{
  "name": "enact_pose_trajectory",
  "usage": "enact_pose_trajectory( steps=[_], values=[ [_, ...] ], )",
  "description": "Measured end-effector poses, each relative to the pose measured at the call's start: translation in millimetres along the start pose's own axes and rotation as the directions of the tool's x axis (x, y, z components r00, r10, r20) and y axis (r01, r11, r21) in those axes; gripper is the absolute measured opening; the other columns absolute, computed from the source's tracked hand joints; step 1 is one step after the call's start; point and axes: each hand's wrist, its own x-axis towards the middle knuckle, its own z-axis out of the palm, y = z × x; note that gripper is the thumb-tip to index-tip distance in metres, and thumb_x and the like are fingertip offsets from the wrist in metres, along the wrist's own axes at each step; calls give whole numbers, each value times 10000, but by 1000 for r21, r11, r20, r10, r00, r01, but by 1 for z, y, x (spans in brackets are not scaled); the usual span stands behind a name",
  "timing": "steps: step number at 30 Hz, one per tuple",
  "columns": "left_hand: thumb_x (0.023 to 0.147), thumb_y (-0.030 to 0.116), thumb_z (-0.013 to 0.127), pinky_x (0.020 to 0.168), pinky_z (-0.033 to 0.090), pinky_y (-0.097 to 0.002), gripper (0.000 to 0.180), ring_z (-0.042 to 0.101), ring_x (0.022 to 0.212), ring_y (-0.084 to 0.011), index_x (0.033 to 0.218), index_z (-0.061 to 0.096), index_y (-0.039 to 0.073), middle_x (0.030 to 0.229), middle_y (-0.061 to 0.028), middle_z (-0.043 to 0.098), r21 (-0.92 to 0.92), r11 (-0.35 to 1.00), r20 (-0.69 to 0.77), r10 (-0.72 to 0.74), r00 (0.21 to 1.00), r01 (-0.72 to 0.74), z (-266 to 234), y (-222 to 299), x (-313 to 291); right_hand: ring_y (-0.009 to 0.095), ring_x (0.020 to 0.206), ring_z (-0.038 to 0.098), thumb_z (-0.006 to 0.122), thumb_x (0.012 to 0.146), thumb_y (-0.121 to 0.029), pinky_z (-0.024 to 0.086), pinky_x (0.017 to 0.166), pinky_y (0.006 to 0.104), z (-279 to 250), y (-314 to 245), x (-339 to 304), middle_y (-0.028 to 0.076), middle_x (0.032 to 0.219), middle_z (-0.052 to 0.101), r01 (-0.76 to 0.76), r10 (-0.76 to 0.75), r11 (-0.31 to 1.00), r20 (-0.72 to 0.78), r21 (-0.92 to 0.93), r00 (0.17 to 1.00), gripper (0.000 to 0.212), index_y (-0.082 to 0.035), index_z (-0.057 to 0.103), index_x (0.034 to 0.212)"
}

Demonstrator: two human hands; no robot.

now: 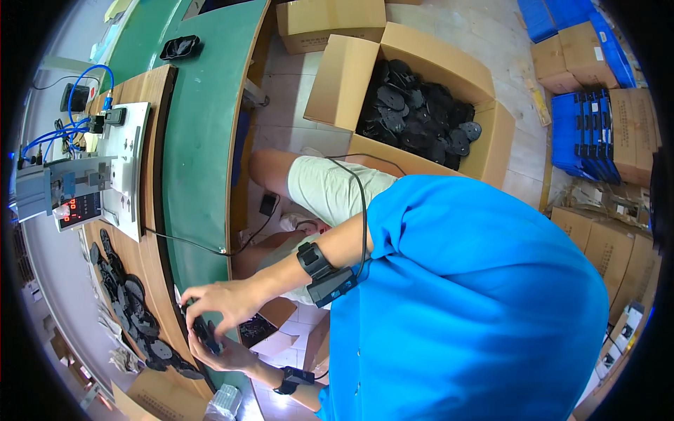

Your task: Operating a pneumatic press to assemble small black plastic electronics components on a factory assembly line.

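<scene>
Over the edge of the bench, both my hands are closed around a small black part (pixel 204 332). My left hand (pixel 226 356), the lower one in the picture, supports it from below. Above it, my right hand (pixel 228 302) grips the part with its fingers and thumb curved around it. The fingers cover much of the part, so its exact kind cannot be made out. Beside my hands, several flat black disc-shaped pieces (pixel 133 309) lie in a long pile on the wooden board (pixel 151 259).
A device with a red-lit display (pixel 81 209) and blue tubes stands on the board. The green bench top (pixel 200 140) holds a black tray (pixel 180 48). An open carton (pixel 337 81) of black discs sits on the floor. Blue crates (pixel 572 133) and cartons stand beyond. A cable (pixel 186 242) crosses the bench.
</scene>
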Motion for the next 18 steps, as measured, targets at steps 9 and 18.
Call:
enact_pose_trajectory(
  steps=[9, 18],
  values=[
    [939, -82, 784, 930, 625, -382, 452, 773, 1053, -263, 1372, 664, -34, 1221, -166, 784, -78, 970, -74, -234, 969, 228, 27, 13, 1, 319, 1092, 663, 827, 906, -161, 506, 939, 448, -48, -27, 11, 77, 1041, 704, 184, -236, 925, -124, -331, 964, 189, -79, 701, 1020],
    [803, -179, 661, 1103, 515, -455, 410, 676, 1250, -357, 1165, 717, 5, 1268, -150, 732, -90, 968, 77, -226, 971, 233, 40, -11, 4, 286, 1186, 632, 804, 745, 18, 518, 1057, 436, -197, -40, 16, -25, 1155, 761, 259, -345, 518, 77, -816, 935, 296, -124, 725, 992]
  ],
)
